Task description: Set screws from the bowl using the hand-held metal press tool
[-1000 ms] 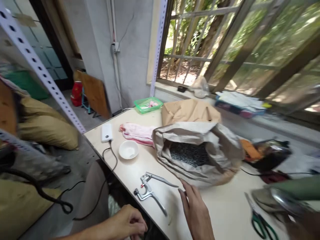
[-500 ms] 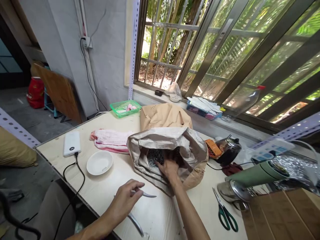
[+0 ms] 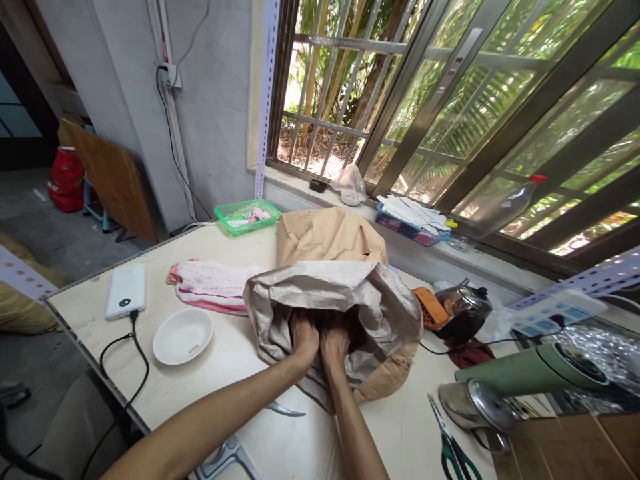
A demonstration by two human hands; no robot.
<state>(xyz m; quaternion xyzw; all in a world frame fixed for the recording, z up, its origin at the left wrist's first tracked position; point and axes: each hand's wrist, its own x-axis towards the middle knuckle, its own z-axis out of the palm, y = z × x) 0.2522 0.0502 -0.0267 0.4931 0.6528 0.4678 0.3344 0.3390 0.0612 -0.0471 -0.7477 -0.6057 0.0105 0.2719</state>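
Note:
A large brown paper sack (image 3: 330, 233) lies on the table with its pale woven lining (image 3: 320, 283) folded back at the mouth, which faces me. Both my left hand (image 3: 304, 337) and my right hand (image 3: 335, 340) reach side by side into the dark opening. Their fingers are hidden inside, so what they touch or hold does not show. Under my left forearm, a curved metal piece (image 3: 287, 409) pokes out. Closer to me, a grey metal tool (image 3: 233, 457) is partly covered by the same arm.
Left of the sack are a white dish (image 3: 183, 337), a pink-white cloth (image 3: 215, 283) and a white power bank (image 3: 126, 290). A green basket (image 3: 247, 217) sits behind. To the right are scissors (image 3: 450, 443), a metal mug (image 3: 470, 403), a green flask (image 3: 530, 370) and a glass kettle (image 3: 465, 307).
My left hand has moved from above the table, over the metal tool, into the sack beside my right hand. My right hand has gone deeper, and the dark metal bits inside no longer show.

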